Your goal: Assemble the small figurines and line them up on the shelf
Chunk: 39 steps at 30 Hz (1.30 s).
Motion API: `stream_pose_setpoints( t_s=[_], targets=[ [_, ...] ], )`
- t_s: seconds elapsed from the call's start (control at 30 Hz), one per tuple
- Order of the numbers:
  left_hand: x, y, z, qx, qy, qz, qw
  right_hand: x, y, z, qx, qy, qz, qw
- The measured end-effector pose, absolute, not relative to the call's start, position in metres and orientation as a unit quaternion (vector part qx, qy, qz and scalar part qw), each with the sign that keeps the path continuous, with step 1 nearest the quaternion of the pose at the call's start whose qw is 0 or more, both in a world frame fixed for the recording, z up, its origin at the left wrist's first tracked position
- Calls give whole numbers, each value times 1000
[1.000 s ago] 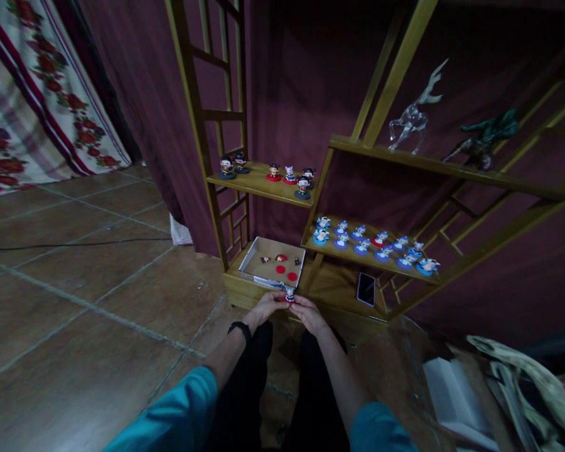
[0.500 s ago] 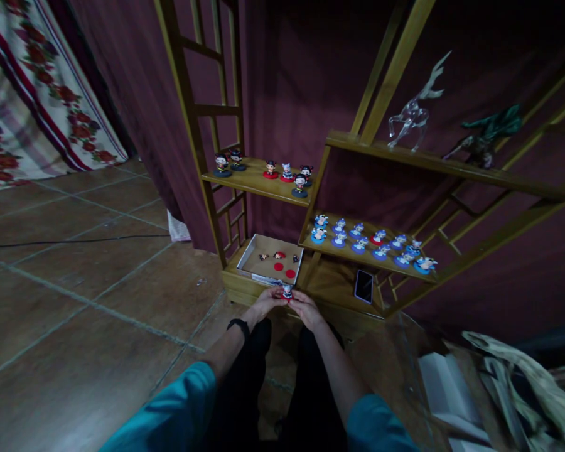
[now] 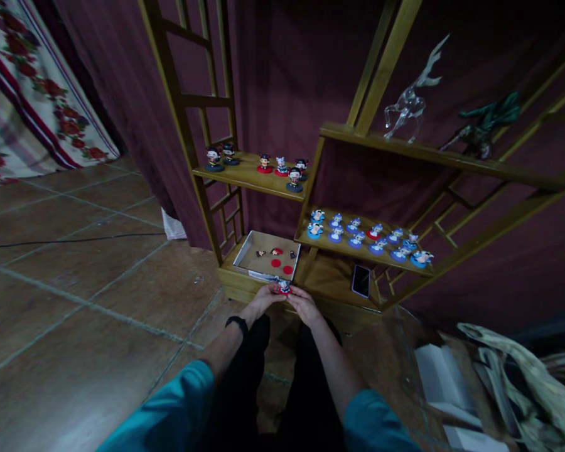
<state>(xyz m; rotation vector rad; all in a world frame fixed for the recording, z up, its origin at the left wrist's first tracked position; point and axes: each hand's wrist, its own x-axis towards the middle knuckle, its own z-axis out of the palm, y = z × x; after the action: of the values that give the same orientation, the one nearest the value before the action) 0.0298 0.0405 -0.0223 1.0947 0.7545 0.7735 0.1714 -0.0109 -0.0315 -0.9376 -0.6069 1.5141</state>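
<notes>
Between my two hands is a small white-and-dark figurine (image 3: 284, 287) on a red round base, upright, just in front of the shelf unit. The fingers of my left hand (image 3: 264, 301) close on its left side. From the right, my right hand (image 3: 305, 305) grips the same base. Just beyond them lies a shallow cardboard box (image 3: 254, 263) with a few small figurine parts and two loose red discs (image 3: 275, 263) inside. Several dark-haired figurines (image 3: 294, 179) stand on the upper left shelf, a few on red bases. Two rows of mostly blue-based figurines (image 3: 356, 239) occupy the lower right shelf.
A phone (image 3: 361, 280) lies on the bottom board. A clear glass deer (image 3: 409, 113) and a dark green statuette (image 3: 487, 125) stand on the high right shelf. White boxes (image 3: 445, 380) and cloth lie on the floor at right. A black cable (image 3: 75, 240) crosses the floor at left.
The view has shifted slightly, so the shelves sit a little further left and higher. Both hands still hold the figurine, which appears slightly tilted or turned compared with before.
</notes>
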Motion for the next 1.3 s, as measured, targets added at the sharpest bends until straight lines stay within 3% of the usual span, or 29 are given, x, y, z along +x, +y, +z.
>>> stream_pose_setpoints(
  t_s=[1.3],
  targets=[
    [31,34,-25,453,346,377,730,169,-11,-43,-446,-217,645,581]
  ],
)
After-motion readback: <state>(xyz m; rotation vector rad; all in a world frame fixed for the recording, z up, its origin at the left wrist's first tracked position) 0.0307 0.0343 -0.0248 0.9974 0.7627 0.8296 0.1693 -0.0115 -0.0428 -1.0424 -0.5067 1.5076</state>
